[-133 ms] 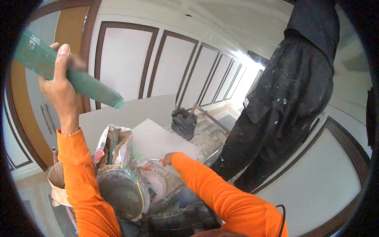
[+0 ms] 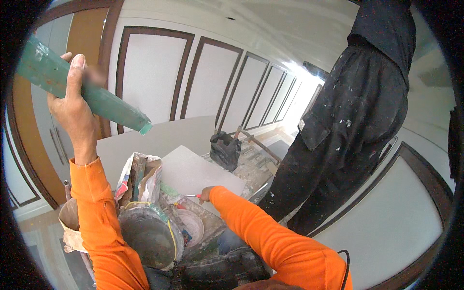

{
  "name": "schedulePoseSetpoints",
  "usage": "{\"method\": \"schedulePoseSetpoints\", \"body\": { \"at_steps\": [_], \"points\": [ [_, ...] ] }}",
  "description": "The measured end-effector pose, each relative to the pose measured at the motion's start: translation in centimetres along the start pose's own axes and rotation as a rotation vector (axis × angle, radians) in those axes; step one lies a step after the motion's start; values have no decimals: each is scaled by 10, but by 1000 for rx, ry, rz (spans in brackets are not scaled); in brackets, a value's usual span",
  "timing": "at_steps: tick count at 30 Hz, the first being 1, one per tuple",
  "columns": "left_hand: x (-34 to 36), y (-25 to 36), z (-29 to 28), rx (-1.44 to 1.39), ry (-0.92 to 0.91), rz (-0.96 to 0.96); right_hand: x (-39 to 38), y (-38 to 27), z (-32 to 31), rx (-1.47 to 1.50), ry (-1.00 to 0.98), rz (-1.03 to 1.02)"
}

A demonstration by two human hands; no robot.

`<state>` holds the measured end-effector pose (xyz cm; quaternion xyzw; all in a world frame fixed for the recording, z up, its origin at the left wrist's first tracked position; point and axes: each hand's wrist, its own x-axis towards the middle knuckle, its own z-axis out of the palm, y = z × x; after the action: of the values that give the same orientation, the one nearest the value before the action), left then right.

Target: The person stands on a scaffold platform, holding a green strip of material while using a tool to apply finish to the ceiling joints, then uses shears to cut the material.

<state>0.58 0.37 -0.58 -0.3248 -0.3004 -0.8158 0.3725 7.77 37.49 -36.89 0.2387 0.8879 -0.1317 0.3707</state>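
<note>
Nothing was seen to have moved since the earlier frame. At upper left, the left hand (image 2: 72,108) was closed around a green bar (image 2: 82,89), raised overhead. Near centre, the right hand (image 2: 206,194) was curled on a red-handled tool (image 2: 192,195) above a grey bucket (image 2: 150,237).

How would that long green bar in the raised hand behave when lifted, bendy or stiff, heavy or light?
Probably stiff: the green bar runs straight past both sides of the left hand without sagging. Likely fairly light for its length, since one hand holds it overhead. Its flat faces suggest it would not roll if laid down.
</note>
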Motion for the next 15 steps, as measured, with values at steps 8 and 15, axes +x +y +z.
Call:
{"method": "schedulePoseSetpoints", "body": {
  "at_steps": [8, 15],
  "points": [
    [8, -4, 0, 30, -28, 65, 17, -1, 9, -45, 85, -77],
    [24, -4, -33, -36, -72, -16, 21, -12, 8, -68, 73, -64]
  ]
}}
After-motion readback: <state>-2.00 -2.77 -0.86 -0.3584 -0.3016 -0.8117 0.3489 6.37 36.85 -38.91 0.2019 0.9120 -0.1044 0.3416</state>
